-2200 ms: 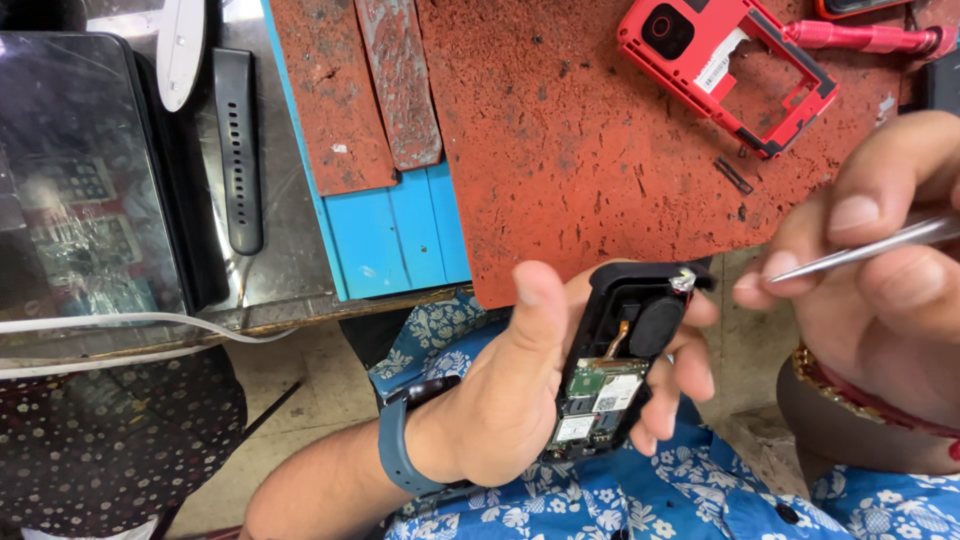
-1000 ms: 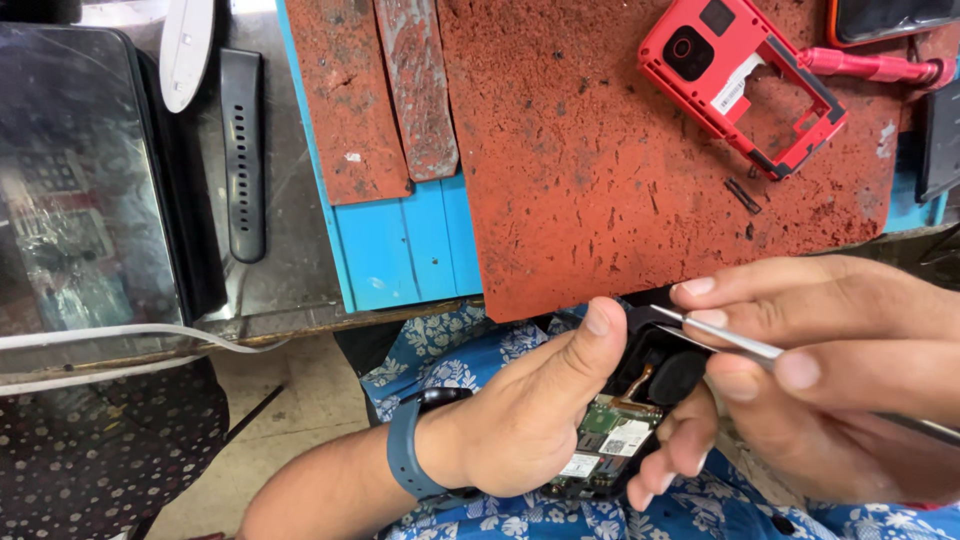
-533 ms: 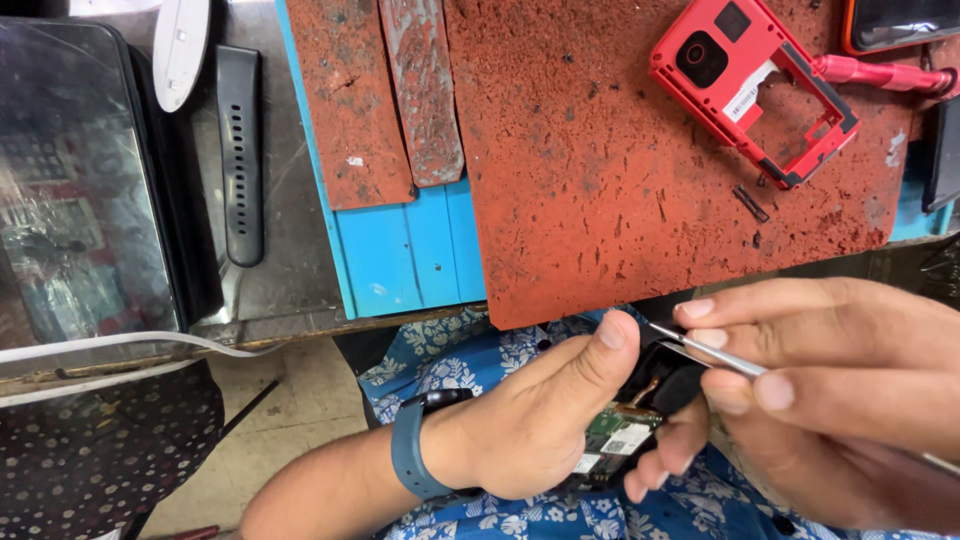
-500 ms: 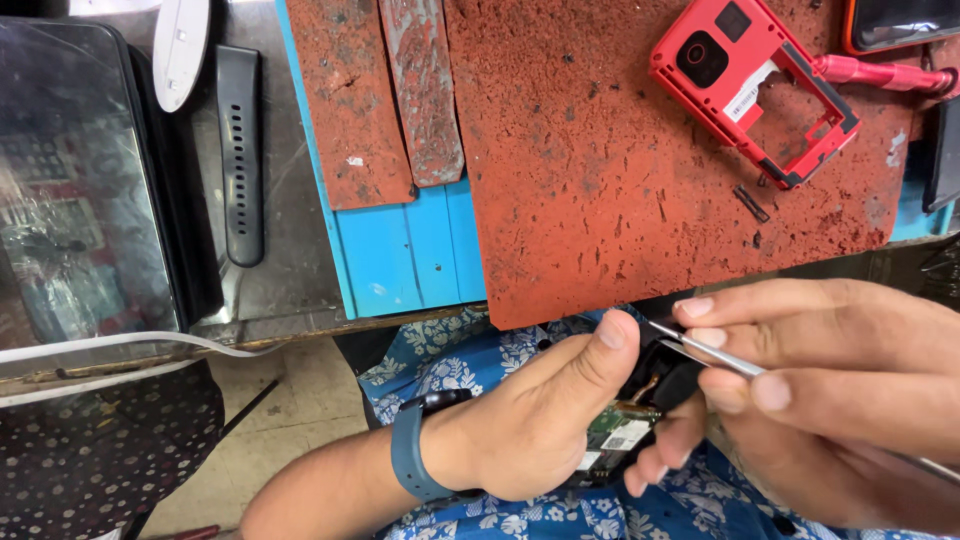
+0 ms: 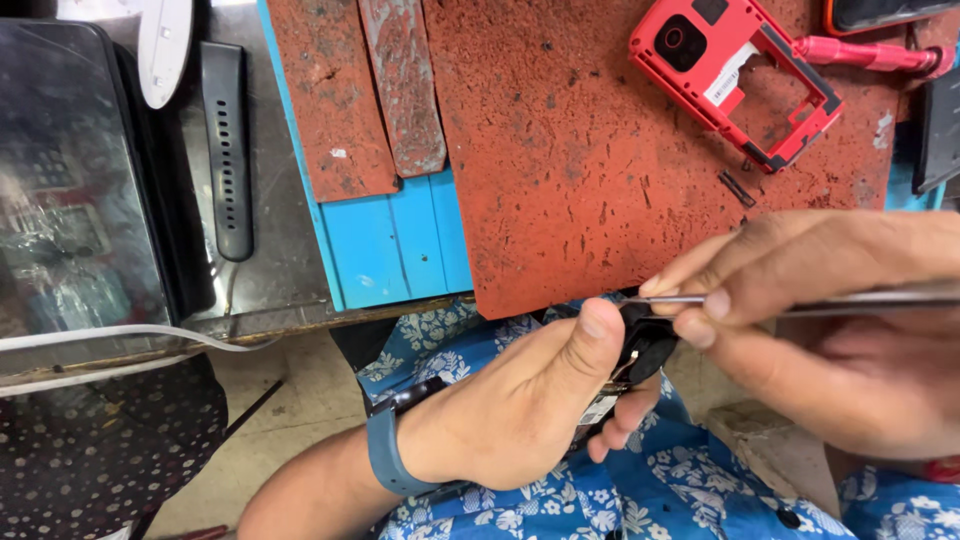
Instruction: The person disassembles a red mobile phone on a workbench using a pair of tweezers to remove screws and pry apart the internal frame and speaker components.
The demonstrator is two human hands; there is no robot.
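My left hand [image 5: 520, 400] grips a small black opened phone [image 5: 640, 345] below the bench edge, thumb pressed against its side; most of the phone is hidden by the hand. My right hand [image 5: 850, 330] pinches a thin metal tool [image 5: 800, 300] between thumb and fingers, its tip pointing left at the top of the phone. A blue watch [image 5: 385, 460] is on my left wrist. A red phone frame [image 5: 735, 75] lies on the worn red mat [image 5: 570, 170] at the upper right.
A red-handled screwdriver [image 5: 865, 55] lies beyond the frame. Two red strips [image 5: 405, 85] sit on a blue mat [image 5: 395, 245]. A black watch strap [image 5: 228, 150] and a dark tablet [image 5: 75, 190] lie at left, with a white cable [image 5: 110, 335].
My right hand has swung down and left from beside the phone, bringing the tool's tip onto the phone's top. My left hand kept hold of the phone, turning it more edge-on.
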